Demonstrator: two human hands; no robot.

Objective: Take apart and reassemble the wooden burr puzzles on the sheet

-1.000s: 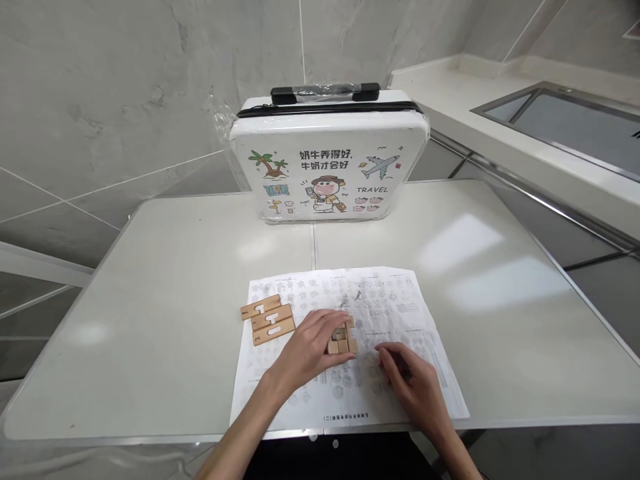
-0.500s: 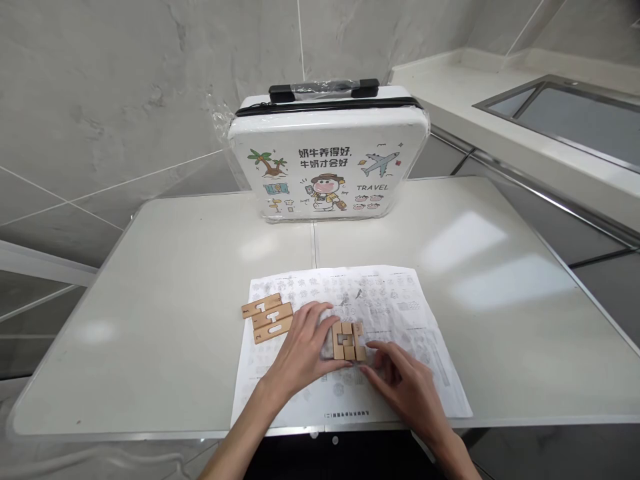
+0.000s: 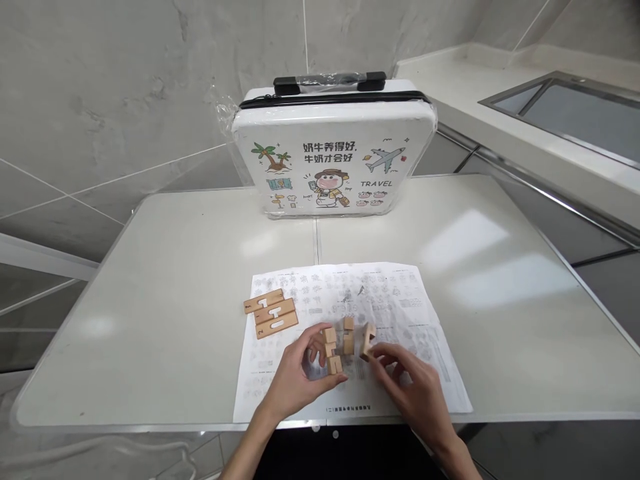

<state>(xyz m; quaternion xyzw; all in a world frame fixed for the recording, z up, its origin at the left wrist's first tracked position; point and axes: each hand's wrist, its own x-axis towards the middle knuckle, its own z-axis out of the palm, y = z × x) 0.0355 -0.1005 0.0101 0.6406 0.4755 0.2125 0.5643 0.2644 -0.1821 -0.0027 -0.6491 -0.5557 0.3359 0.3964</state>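
Note:
Between the thumb and fingers of my left hand point(image 3: 295, 373) is a notched wooden block point(image 3: 330, 351), held over the printed sheet point(image 3: 280, 393). A second notched block point(image 3: 349, 335) stands on the paper in the middle, with neither hand on it. On the right, my right hand point(image 3: 407, 383) pinches the lower end of a third notched block point(image 3: 367, 341), which tilts slightly. Gaps separate the three blocks. Up and left of my left hand lie three flat wooden plates point(image 3: 273, 327) with cut-out slots and numbers, overlapping at the sheet's left edge.
A white suitcase point(image 3: 330, 160) in clear plastic wrap stands at the back of the pale folding table point(image 3: 200, 280). Grey tiled wall point(image 3: 125, 87) rises behind it. To the right runs a white counter point(image 3: 460, 87) with a sink-like recess point(image 3: 580, 120).
The wooden blocks, earlier close together as one square cluster, are now apart. My left hand has drawn one block down and left; my right hand has tilted another away to the right.

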